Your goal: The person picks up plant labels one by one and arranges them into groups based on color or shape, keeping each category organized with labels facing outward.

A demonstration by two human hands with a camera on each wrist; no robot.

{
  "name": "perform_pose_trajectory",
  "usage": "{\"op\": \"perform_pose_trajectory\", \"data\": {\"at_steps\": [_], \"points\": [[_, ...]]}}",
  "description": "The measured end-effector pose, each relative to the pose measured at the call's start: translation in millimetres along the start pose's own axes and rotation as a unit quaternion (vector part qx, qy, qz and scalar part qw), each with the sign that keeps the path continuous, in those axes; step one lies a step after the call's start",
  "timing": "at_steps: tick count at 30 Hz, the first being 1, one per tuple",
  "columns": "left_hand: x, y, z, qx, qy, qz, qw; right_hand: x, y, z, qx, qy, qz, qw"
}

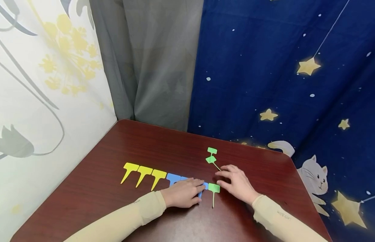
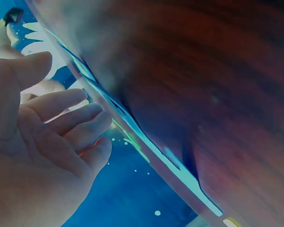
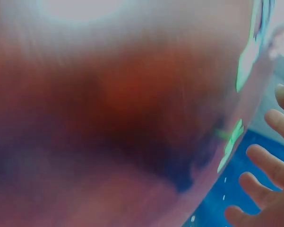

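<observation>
T-shaped plant labels lie in a row on the table. Three yellow labels (image 1: pixel 144 170) are at the left, then blue labels (image 1: pixel 173 177), then one green label (image 1: pixel 214 188) at the right end. My left hand (image 1: pixel 184 192) lies over the blue labels and partly hides them, its fingers extended. Two more green labels (image 1: pixel 211 159) lie overlapping farther back. Beside the stem of the nearer one is my right hand (image 1: pixel 237 184), fingers spread and slightly bent, holding nothing. In the right wrist view, these green labels (image 3: pixel 232 142) appear beyond the fingertips (image 3: pixel 257 153).
The dark red wooden table (image 1: pixel 99 201) has rounded far corners. A grey curtain (image 1: pixel 163 67) and a blue star-patterned curtain (image 1: pixel 251 84) hang behind it. A white floral-printed cloth (image 1: pixel 39 111) runs along its left side.
</observation>
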State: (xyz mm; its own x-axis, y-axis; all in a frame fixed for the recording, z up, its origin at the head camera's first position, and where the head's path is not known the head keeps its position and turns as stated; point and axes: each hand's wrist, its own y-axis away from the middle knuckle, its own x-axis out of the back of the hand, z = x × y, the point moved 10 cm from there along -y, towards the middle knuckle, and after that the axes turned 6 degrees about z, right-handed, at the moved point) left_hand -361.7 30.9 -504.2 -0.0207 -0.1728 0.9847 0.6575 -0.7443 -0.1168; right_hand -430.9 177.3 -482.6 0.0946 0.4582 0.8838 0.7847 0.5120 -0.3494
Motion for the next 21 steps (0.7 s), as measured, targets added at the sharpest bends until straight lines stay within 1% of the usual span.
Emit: {"op": "perform_pose_trajectory", "data": {"at_steps": [3, 5, 7, 9, 12, 15, 17, 19, 21], "points": [[-2.1, 0.0, -3.6, 0.008, -0.007, -0.004, 0.9999, 4.8, -12, 13, -0.01, 0.003, 0.005, 1.0], [-4.1, 0.2, -5.4, 0.01, -0.015, -0.008, 0.9998, 2.6, -19, 23, -0.016, 0.013, -0.011, 1.0], [-5.9, 0.7, -6.0, 0.009, -0.021, -0.01, 0.9997, -1.4, -26, 29, -0.012, 0.028, -0.035, 0.999], [-7.5, 0.5, -6.0, 0.007, -0.025, -0.012, 0.9996, -4.9, -33, 33, -0.001, 0.041, -0.055, 0.998], [-8.5, -0.7, -4.8, 0.003, -0.024, -0.011, 0.9996, -8.4, -48, 36, 0.021, 0.051, -0.073, 0.996], [-8.7, -3.1, -2.8, 0.002, -0.02, -0.016, 0.9997, -13.3, -63, 37, 0.046, 0.056, -0.087, 0.994], [-7.8, -3.5, -2.7, 0.001, -0.022, -0.018, 0.9996, -20.3, -72, 35, 0.069, 0.058, -0.101, 0.991], [-7.5, -4.2, -2.4, -0.001, -0.025, -0.021, 0.9995, -27.1, -76, 34, 0.084, 0.059, -0.112, 0.988], [-7.4, -5.1, -2.0, -0.005, -0.031, -0.022, 0.9993, -33.8, -77, 36, 0.089, 0.062, -0.12, 0.987]]}}
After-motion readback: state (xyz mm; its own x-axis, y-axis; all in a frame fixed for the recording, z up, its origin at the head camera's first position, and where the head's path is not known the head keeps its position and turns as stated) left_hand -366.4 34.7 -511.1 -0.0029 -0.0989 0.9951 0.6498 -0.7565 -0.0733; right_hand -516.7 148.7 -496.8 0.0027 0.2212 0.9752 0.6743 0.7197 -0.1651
